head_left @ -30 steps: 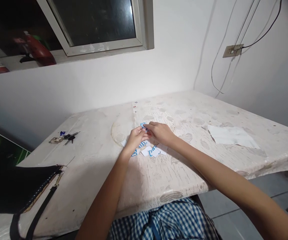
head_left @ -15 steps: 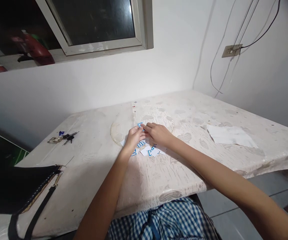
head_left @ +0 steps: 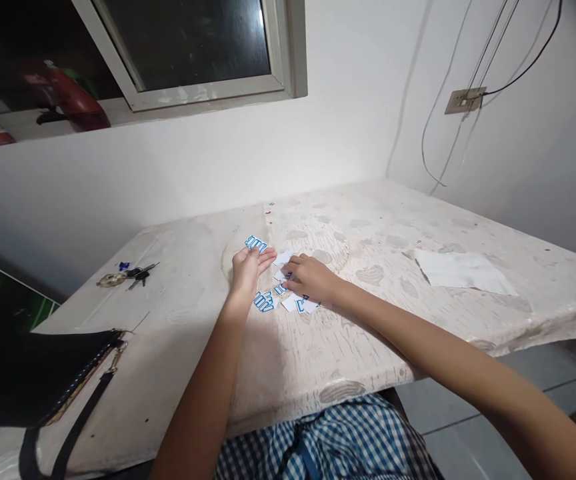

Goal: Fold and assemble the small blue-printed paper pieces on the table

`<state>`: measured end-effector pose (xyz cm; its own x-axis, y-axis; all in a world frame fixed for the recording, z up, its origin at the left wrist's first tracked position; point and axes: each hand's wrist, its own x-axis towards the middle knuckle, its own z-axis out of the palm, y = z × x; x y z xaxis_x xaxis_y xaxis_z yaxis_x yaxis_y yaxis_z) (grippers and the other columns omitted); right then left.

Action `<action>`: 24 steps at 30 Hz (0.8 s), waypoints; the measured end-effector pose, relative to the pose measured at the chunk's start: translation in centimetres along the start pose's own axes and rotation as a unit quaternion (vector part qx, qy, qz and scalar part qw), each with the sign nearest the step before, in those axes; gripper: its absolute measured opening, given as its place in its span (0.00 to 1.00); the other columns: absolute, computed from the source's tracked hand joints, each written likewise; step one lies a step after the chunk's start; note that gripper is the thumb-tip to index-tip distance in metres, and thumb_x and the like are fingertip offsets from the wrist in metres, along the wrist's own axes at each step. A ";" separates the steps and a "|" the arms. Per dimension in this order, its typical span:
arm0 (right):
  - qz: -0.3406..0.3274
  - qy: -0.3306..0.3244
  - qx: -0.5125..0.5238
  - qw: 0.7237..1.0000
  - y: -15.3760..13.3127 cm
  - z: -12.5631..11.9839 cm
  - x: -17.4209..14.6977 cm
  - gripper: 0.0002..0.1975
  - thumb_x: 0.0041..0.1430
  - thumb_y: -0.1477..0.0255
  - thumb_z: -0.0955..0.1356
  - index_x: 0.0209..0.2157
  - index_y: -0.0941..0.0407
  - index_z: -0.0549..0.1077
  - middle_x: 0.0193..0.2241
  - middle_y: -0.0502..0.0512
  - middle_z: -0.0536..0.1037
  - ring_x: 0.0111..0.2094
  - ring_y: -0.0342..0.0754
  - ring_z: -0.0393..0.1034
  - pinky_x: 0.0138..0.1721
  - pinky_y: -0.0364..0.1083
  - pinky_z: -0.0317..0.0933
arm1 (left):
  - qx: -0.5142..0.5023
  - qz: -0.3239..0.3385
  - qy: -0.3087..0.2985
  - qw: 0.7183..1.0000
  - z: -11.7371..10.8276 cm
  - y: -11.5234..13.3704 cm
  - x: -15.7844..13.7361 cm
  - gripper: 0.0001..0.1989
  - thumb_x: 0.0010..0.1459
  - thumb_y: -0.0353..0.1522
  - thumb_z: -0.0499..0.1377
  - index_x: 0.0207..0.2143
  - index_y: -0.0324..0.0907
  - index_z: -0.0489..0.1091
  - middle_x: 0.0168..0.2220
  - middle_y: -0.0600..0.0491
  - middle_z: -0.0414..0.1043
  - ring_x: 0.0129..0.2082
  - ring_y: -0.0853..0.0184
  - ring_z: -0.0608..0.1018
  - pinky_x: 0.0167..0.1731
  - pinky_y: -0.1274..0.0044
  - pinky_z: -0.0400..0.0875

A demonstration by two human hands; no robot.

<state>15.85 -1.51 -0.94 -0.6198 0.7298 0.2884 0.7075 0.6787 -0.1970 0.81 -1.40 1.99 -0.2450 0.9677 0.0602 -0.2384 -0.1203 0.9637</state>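
Observation:
Several small white paper pieces with blue outlined markings lie in a loose pile (head_left: 264,302) on the patterned tablecloth (head_left: 318,363). My left hand (head_left: 248,267) holds a paper piece (head_left: 257,244) with blue markings between thumb and fingers, just left of the pile. Over the pile rests my right hand (head_left: 311,277), its fingers curled down onto the papers; whether it grips one is hidden. A plain white piece (head_left: 283,257) lies between the two hands, and others show below the right hand.
Keys (head_left: 139,273) on a ring lie at the left. A black bag (head_left: 43,377) with a strap covers the near left corner. A folded white cloth or paper (head_left: 461,272) lies at the right. Behind stands a wall with a socket (head_left: 465,100) and hanging cables.
My hands were together over the pile and have moved apart. The left has gone left with a paper piece, while the right has lowered slightly onto the pile.

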 end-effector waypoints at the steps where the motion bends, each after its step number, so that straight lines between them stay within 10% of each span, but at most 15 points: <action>1: 0.000 0.006 -0.007 1.000 -0.1 0.2 0.0 0.16 0.59 0.64 0.64 0.44 0.60 0.71 0.39 0.59 0.71 0.41 0.51 0.62 0.40 0.46 0.54 | 0.005 -0.001 -0.003 1.000 0.1 -0.1 -0.1 0.06 0.56 0.24 0.50 0.26 0.38 0.59 0.28 0.45 0.74 0.30 0.66 0.79 0.43 0.67 0.71; 9: 0.053 0.046 -0.062 0.996 -1.1 1.3 0.9 0.23 0.58 0.54 0.61 0.42 0.58 0.72 0.41 0.62 0.70 0.43 0.56 0.62 0.43 0.51 0.54 | -0.008 0.002 0.002 1.000 -0.1 0.0 -0.1 0.06 0.56 0.24 0.50 0.26 0.38 0.60 0.27 0.46 0.74 0.30 0.66 0.79 0.44 0.67 0.71; 18: 0.015 0.018 -0.118 0.993 -1.5 0.7 1.7 0.17 0.64 0.68 0.56 0.37 0.61 0.72 0.35 0.64 0.74 0.38 0.54 0.68 0.36 0.48 0.56 | 0.006 -0.008 0.006 1.000 -0.4 0.1 0.2 0.05 0.55 0.25 0.51 0.26 0.38 0.60 0.28 0.45 0.75 0.30 0.65 0.79 0.43 0.67 0.71; 24: 0.151 0.134 0.017 0.979 0.1 -1.1 1.7 0.13 0.64 0.71 0.54 0.39 0.59 0.66 0.33 0.60 0.75 0.32 0.49 0.70 0.31 0.44 0.55 | 0.056 0.000 0.006 0.998 -0.6 -0.5 0.4 0.04 0.56 0.27 0.52 0.28 0.38 0.61 0.26 0.47 0.75 0.27 0.67 0.79 0.40 0.70 0.73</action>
<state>15.26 -0.31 0.54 -0.2703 0.8531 0.4463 0.8304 0.4412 -0.3404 0.29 -1.06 1.42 -0.2556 0.9651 0.0571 -0.1328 -0.0936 0.9867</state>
